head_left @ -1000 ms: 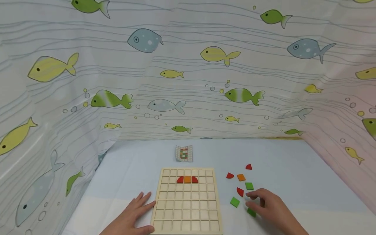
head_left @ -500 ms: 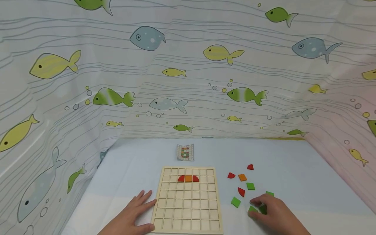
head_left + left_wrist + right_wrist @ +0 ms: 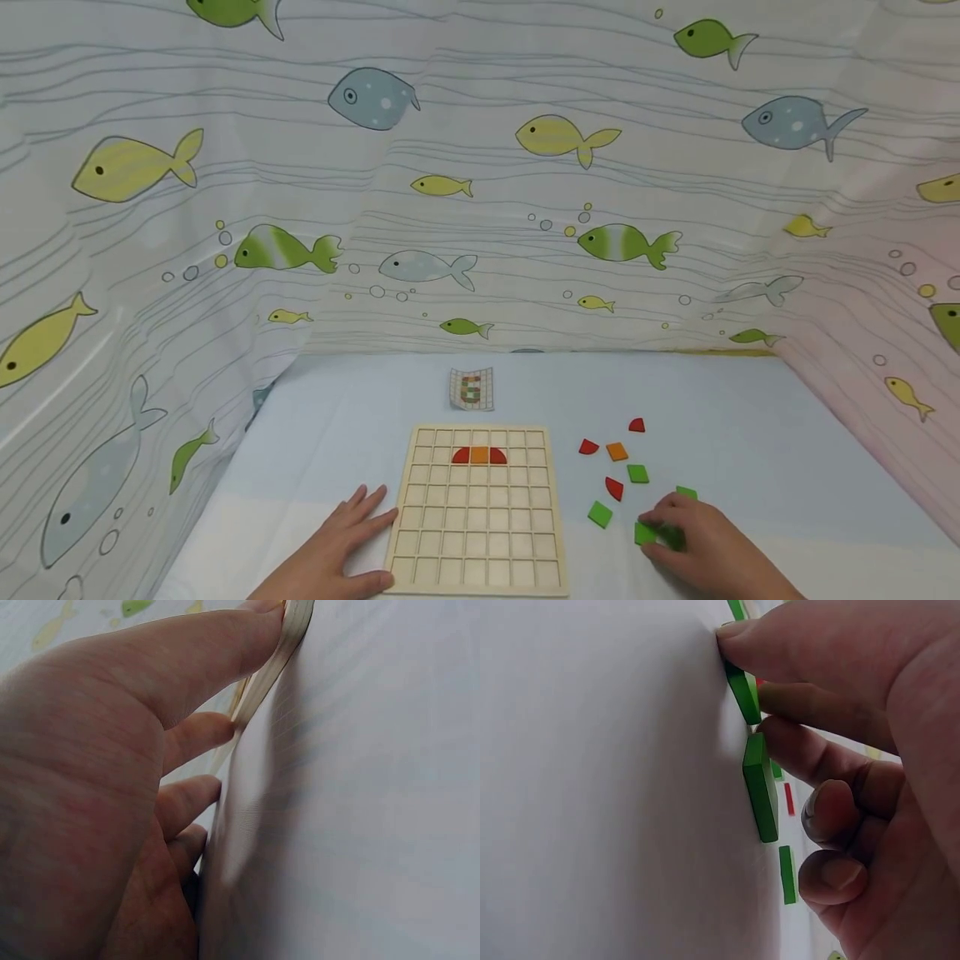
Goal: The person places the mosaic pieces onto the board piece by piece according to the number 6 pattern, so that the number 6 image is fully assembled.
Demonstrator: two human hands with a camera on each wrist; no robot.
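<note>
A wooden grid board [image 3: 477, 592] lies on the table, with an orange square tile [image 3: 480, 456] between two red quarter-round tiles [image 3: 461, 456] in one of its upper rows. My left hand [image 3: 330, 546] rests at the board's left side, fingers spread; thumb and index touch the edge in the left wrist view. With thumb and index finger my right hand [image 3: 701, 542] pinches a green square tile [image 3: 643, 534] low on the table. Below that hand, in the right wrist view, another green square tile [image 3: 761, 791] lies close by, partly hidden by the hand in the head view.
Right of the board lie loose tiles: red quarter-rounds [image 3: 614, 488], an orange square [image 3: 617, 452] and several green squares [image 3: 599, 514]. Behind the board is a small card [image 3: 471, 389] with a coloured grid pattern. A fish-printed curtain [image 3: 480, 208] surrounds the table.
From over the near green tiles, my right hand has shifted slightly right and down, and its thumb and index finger have closed on one green tile. My left hand stays at the board.
</note>
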